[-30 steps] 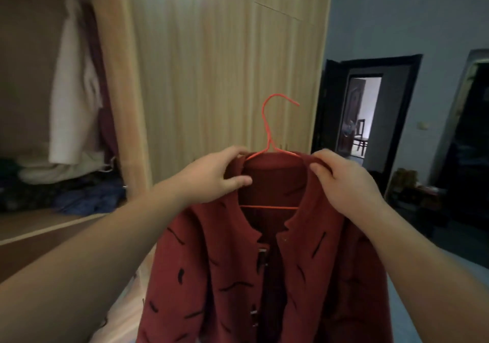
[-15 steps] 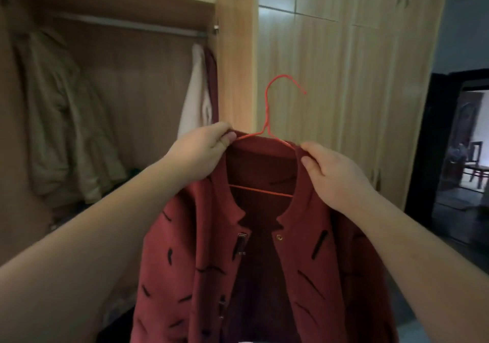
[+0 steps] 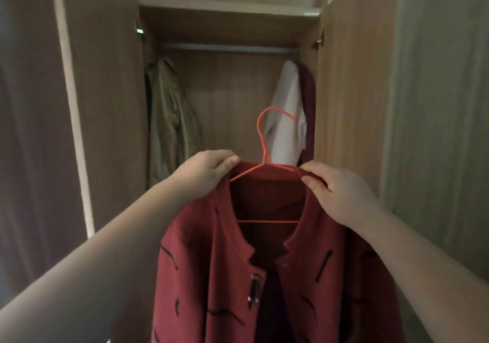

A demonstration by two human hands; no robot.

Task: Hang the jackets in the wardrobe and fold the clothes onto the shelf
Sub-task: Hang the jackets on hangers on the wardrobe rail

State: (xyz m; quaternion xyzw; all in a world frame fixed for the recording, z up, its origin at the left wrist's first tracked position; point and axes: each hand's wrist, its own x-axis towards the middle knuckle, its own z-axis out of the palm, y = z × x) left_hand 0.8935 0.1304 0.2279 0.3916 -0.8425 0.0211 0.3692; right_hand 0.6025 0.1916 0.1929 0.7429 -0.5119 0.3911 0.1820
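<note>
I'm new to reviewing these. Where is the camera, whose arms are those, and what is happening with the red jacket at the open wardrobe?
There is no machine here. A person wears a wide-angle camera on the head, so you look forward and down along their own arms. The left hand and right hand each pinch the red jacket near its collar. The jacket sits on a red wire hanger, and that grip holds it up before the wardrobe, whose doors stand open. Inside, a rail runs across the top, with an olive jacket hanging at its left end and a white garment at its right. The hanger's hook is not yet on the rail.
</note>
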